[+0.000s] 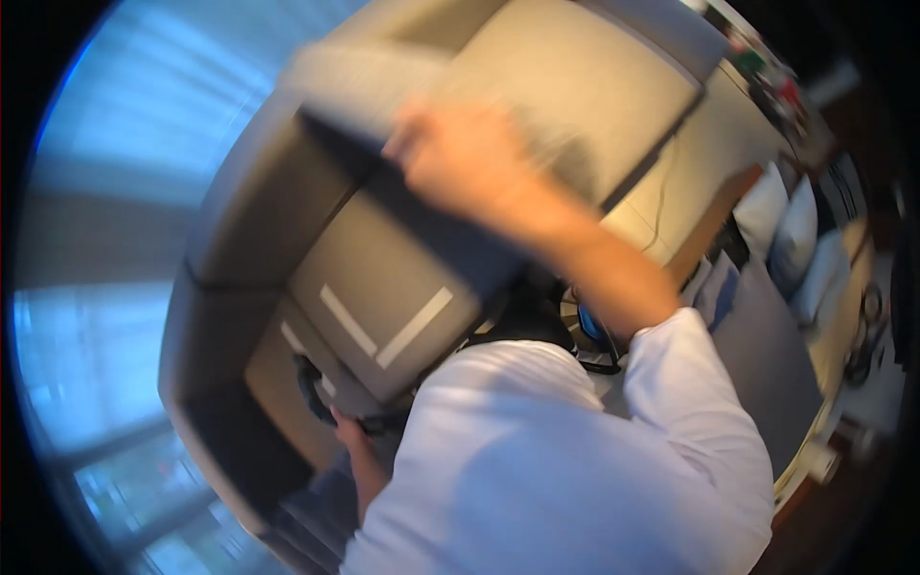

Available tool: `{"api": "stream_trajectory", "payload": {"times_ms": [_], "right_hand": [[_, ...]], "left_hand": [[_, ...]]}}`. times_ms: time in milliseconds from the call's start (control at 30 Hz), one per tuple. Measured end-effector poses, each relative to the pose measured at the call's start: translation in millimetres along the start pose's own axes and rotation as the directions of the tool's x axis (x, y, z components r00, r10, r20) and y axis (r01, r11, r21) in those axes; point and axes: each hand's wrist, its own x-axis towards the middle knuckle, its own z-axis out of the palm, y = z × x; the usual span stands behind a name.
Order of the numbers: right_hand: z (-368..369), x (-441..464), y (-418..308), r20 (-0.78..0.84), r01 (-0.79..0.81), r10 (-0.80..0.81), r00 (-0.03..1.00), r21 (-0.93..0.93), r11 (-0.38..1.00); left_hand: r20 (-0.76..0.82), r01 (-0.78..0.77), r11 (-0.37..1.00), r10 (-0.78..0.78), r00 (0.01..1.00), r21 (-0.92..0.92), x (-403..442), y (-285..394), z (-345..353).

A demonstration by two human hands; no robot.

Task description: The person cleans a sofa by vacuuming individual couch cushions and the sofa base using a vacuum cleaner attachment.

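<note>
Read left hand (355,431) first: with fingers apparently wrapped around black curved handle (312,388), low beside seat cushion (379,297). In right hand (460,158), raised over the grey sofa (230,182), fingers look bunched rather than spread; cannot tell pinching from bare closure, owing to motion blur. Just beyond, near the knuckles, note pale blurred shape (369,81); cannot confirm contact. Farther out, to the right, note pale cushions (762,216) and, on floor tiles, thin cable (661,192). Could go wrong, by judgement: snagging black curved handle on the cushion edge, from a one-handed hold in a tight corner; losing control of it, from fast movement of the opposite arm; tripping, from loose thin cable. Counted: hands, two; black curved handle, one; grey sofa, one; pale strips (414,328) on seat cushion, two, set in a V; pale cushions, three visible; thin cable, one; pale blurred shape, one.
</note>
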Motion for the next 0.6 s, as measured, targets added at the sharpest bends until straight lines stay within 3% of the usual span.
{"api": "stream_trajectory", "payload": {"times_ms": [33,67,100,133,167,200,267,300,333,467,600], "right_hand": [[-22,22,15,-0.064,-0.015,0.011,0.998,-0.071,0.997],[-47,43,34,-0.115,-0.097,0.102,0.988,0.044,0.994],[-82,56,43,-0.295,0.056,-0.072,0.953,-0.065,0.996],[-114,60,38,-0.345,0.001,-0.04,0.938,-0.112,0.994],[-142,59,38,-0.293,-0.244,0.198,0.935,-0.128,0.961],[-153,57,39,-0.459,-0.157,0.09,0.884,-0.111,0.981],[-190,45,48,-0.461,-0.069,-0.033,0.887,-0.203,0.977],[-201,35,56,-0.558,-0.25,0.048,0.829,-0.292,0.923],[-198,29,56,-0.611,-0.282,0.033,0.791,-0.317,0.905],[-207,17,127,-0.56,-0.307,0.122,0.82,-0.248,0.919],[-196,21,277,-0.289,-0.35,0.342,0.894,0.027,0.937]], "left_hand": [[0.004,0.0,1.0,0.0,1.0,-0.022,22,-13,-8],[-0.072,0.026,1.0,-0.026,0.997,-0.001,24,-9,-5],[-0.083,-0.007,1.0,0.008,0.997,0.006,18,-4,-4],[-0.087,-0.034,0.999,0.035,0.996,0.012,14,-3,1],[-0.089,0.006,0.999,-0.003,0.996,0.037,20,-9,-8],[-0.084,0.046,0.997,-0.041,0.996,0.065,24,-17,-11],[-0.107,0.056,0.997,-0.05,0.993,0.058,0,2,-3],[-0.154,0.081,0.995,-0.071,0.985,0.059,-2,5,1],[-0.2,0.103,0.993,-0.089,0.976,0.065,-4,7,2],[-0.214,0.087,0.994,-0.07,0.974,0.072,-19,17,5],[-0.255,0.055,0.996,-0.034,0.966,0.076,-23,26,14]]}}
